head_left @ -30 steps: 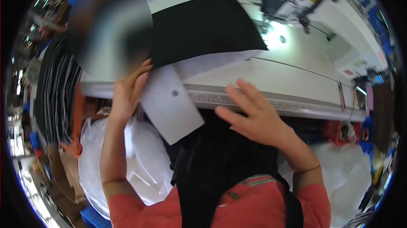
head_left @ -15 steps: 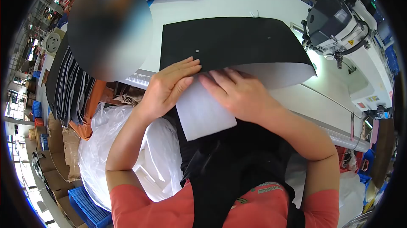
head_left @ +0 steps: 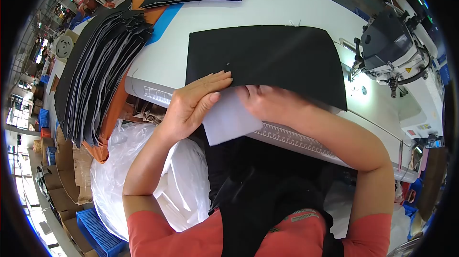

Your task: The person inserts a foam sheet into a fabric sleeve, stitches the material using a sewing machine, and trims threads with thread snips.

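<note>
Left hand (head_left: 191,109): fingers extended, pressing the black panel's near edge, thumb apart.
Right hand (head_left: 267,103): fingertips hidden under that edge; I can't tell their grasp.
Black panel (head_left: 272,56): beneath the left fingertips, reaching beyond both hands; I'd judge it light, bendable, fairly sturdy. I'd pinch its near edge.
White piece (head_left: 232,120): between the hands; looks thin, soft, easily creased. I'd support it broadly.

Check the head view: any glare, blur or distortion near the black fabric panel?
Head view: fisheye bows the white table; corners go black; lamp glare beside the white-and-black sewing machine; right hand slightly smeared; left hand and most of the black fabric panel fairly sharp.
</note>
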Demonstrator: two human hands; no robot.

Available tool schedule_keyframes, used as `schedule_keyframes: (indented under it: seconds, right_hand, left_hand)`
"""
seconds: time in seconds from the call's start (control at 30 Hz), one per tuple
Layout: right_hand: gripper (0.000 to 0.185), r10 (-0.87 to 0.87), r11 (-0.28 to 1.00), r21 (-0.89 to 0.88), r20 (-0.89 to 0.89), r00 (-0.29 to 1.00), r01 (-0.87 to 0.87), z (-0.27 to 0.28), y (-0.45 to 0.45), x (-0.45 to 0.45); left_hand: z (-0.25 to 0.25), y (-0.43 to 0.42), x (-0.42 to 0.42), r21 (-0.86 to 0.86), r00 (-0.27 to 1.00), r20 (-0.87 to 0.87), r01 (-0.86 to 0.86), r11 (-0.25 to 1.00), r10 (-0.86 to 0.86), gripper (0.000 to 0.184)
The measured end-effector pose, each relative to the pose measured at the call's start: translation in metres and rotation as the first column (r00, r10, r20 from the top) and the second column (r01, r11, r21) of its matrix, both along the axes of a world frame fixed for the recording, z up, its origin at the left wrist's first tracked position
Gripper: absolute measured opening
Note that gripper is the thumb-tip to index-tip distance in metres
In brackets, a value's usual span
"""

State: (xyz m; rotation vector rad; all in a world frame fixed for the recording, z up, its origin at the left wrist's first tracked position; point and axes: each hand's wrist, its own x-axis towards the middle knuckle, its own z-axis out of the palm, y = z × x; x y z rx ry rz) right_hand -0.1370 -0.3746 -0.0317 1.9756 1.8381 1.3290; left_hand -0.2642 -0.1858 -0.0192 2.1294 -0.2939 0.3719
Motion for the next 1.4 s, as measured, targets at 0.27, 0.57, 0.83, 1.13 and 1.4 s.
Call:
schedule_keyframes:
  seconds: [0.27,0.57,0.83,1.13,1.4]
  right_hand:
    - [0.028,0.045,0.999,0.040,-0.861,0.507,-0.019,-0.001,0.018,0.015]
    - [0.051,-0.005,0.992,0.008,-0.995,0.104,0.128,0.005,-0.021,0.010]
    - [0.059,-0.159,0.983,-0.176,-0.963,-0.220,0.060,0.035,-0.022,-0.005]
    - [0.059,-0.099,0.969,-0.110,-0.993,-0.061,0.219,-0.009,-0.015,0.012]
    - [0.061,-0.275,0.939,-0.246,-0.957,0.095,0.240,0.024,-0.009,-0.015]
  left_hand:
    - [0.006,-0.003,0.006,-0.126,0.999,-0.036,0.007,0.992,-0.012,0.030]
    - [0.012,0.004,-0.008,0.330,0.989,0.025,-0.146,0.933,0.146,0.040]
    - [0.002,0.006,-0.020,0.346,0.973,-0.020,-0.209,0.915,0.230,0.060]
    - [0.011,0.000,-0.032,0.318,0.949,-0.095,-0.257,0.913,0.300,0.062]
    - [0.035,0.008,-0.034,0.294,0.958,-0.253,-0.059,0.954,0.137,0.057]
